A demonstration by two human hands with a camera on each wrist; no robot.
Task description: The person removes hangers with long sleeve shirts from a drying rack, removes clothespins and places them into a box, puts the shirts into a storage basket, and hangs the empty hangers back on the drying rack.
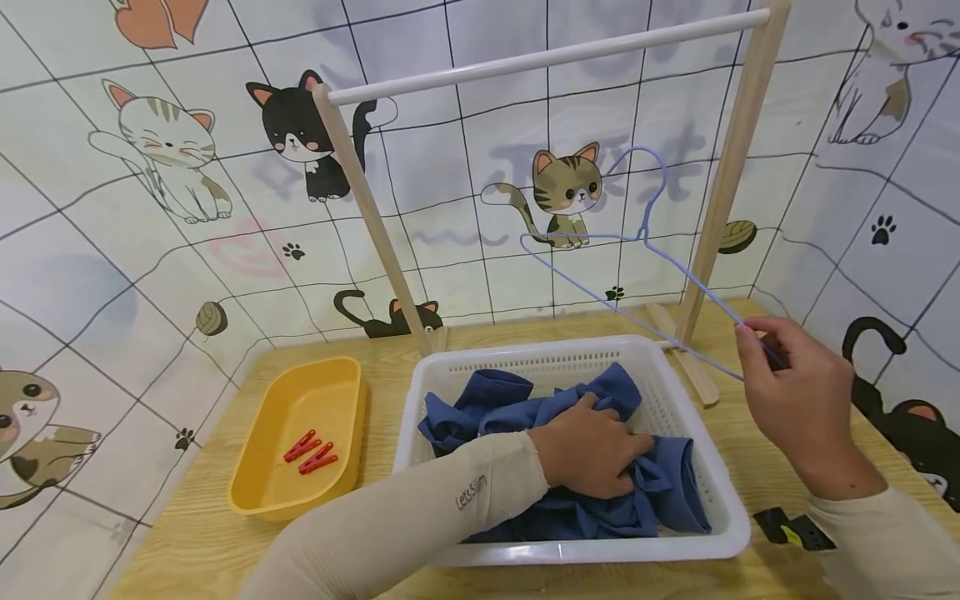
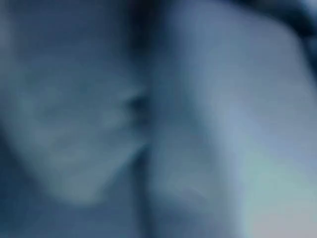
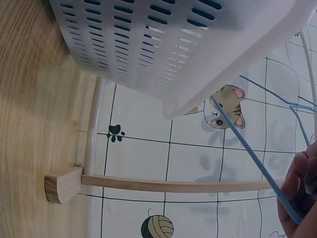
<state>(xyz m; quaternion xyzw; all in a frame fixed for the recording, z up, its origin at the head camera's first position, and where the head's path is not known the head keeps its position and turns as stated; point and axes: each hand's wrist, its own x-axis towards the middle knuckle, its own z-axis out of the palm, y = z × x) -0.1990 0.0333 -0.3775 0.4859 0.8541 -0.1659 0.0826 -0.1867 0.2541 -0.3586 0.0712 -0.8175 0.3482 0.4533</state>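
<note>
A heap of dark blue cloth (image 1: 495, 417), crumpled so its kind of garment cannot be told, lies in a white perforated basket (image 1: 738, 517). My left hand (image 1: 592, 450) is down in this heap, fingers curled into the fabric with some tips hidden; the left wrist view is too blurred to add detail. Off the basket's right side, my right hand (image 1: 798, 392) grips one corner of a thin light-blue clothes hanger (image 1: 697, 287). The hanger's hook points up and its body extends left over the basket's far right corner. Part of the hanger (image 3: 247, 148) also shows in the right wrist view.
Behind the basket stands a wooden rack with a white crossbar (image 1: 555, 57). To the left is a yellow tray (image 1: 247, 483) with two red clothespins (image 1: 311, 454). A small black-and-yellow object (image 1: 793, 531) lies near my right sleeve. Cat-patterned walls close in the table.
</note>
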